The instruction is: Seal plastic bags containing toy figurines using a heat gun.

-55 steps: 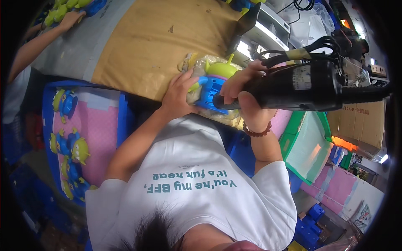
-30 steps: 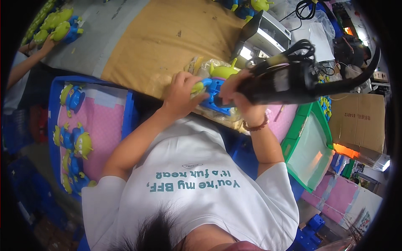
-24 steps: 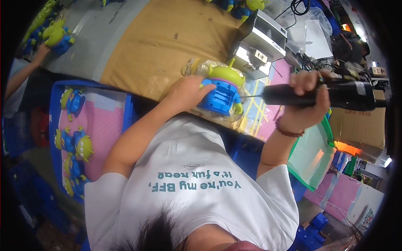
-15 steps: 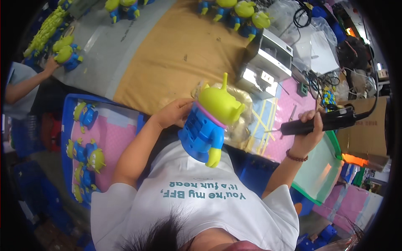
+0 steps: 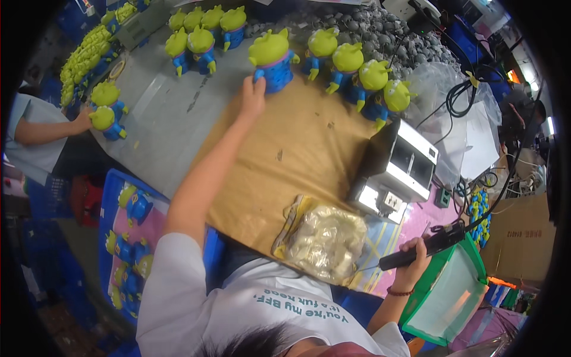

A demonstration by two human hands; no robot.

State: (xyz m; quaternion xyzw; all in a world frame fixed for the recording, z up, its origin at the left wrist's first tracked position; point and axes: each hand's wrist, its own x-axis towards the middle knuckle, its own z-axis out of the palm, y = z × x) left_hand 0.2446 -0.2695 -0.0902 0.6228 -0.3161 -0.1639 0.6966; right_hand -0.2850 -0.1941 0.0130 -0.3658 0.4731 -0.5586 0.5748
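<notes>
**Toy figure (image 5: 275, 74) in the left hand (image 5: 254, 98), far side; electric screwdriver (image 5: 440, 240) at near right**

I watch the left arm stretch to the far side of the worktable (image 5: 172, 113), fingers pinching the near left side of the green-headed, blue-bodied figure. It is upright between a left group (image 5: 201, 40) and a right group (image 5: 348, 59) of similar figures; I cannot tell whether its base touches the table. At near right I see the right hand (image 5: 411, 262) wrapped around the screwdriver, its thin bit (image 5: 369, 269) pointing left, just beside a plastic-wrapped pad (image 5: 327, 244). A metal box (image 5: 410, 154) stands beyond the pad, to the right. On the left, a co-worker's hand (image 5: 83, 121) is at two more figures; a blue tray (image 5: 107, 226) nearer in holds others.
</notes>
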